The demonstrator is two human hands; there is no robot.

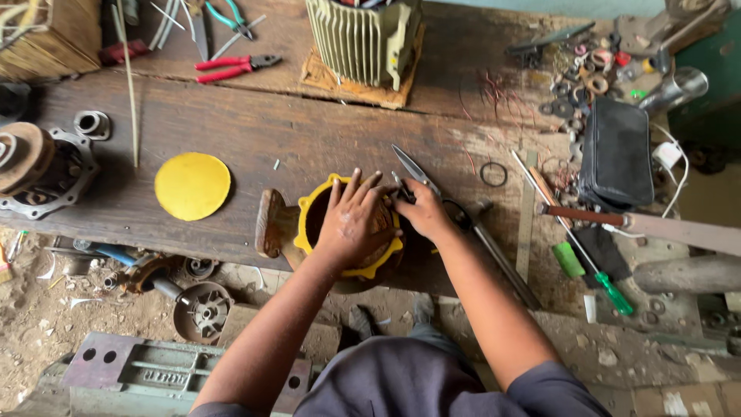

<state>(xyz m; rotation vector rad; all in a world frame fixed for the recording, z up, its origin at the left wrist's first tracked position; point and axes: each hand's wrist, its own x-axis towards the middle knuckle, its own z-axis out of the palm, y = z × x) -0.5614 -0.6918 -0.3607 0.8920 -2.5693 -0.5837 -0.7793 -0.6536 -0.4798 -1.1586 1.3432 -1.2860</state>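
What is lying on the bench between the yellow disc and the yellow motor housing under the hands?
In the head view, only a rusty brown metal part lies between yellow disc and yellow motor housing.

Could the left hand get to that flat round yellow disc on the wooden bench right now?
Probably yes: the flat round yellow disc lies in the open, with bare wooden bench between it and the left hand, which now rests on the yellow motor housing.

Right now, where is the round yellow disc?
In the head view the round yellow disc lies flat on the wooden bench, to the left of the yellow motor housing under the left hand.
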